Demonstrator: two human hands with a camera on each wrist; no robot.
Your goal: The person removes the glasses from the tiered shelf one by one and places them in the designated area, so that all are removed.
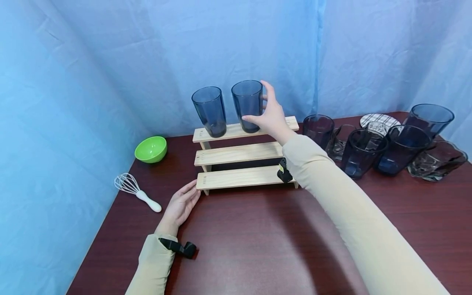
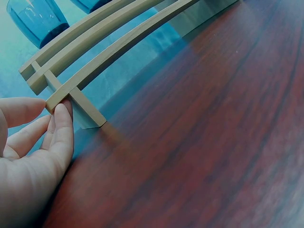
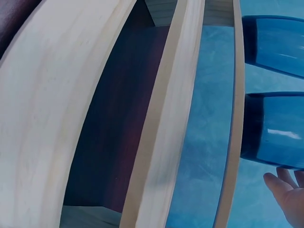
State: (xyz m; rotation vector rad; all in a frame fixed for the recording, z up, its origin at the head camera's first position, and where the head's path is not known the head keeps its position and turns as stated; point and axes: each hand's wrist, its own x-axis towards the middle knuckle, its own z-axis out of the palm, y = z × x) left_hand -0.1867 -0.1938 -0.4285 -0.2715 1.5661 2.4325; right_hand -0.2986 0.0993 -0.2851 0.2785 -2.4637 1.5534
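Note:
A three-step wooden rack (image 1: 239,177) stands on the table. On its top step are two blue-tinted drinking glasses, a left glass (image 1: 209,110) and a right glass (image 1: 246,104), both upright. My right hand (image 1: 273,116) holds the right glass from its right side, thumb across the front and fingers behind. Only some fingertips of that hand (image 3: 287,194) show in the right wrist view, against the glass (image 3: 275,130). My left hand (image 1: 181,206) pinches the left end of the lowest step, thumb and fingers at its corner (image 2: 57,100) in the left wrist view.
Several dark-tinted glasses (image 1: 363,153) stand at the right, among clear tumblers (image 1: 341,141) and a checked round coaster (image 1: 380,119). To the left lie a green bowl (image 1: 151,150) and a white whisk (image 1: 138,191). Blue curtains (image 1: 166,53) hang behind the table.

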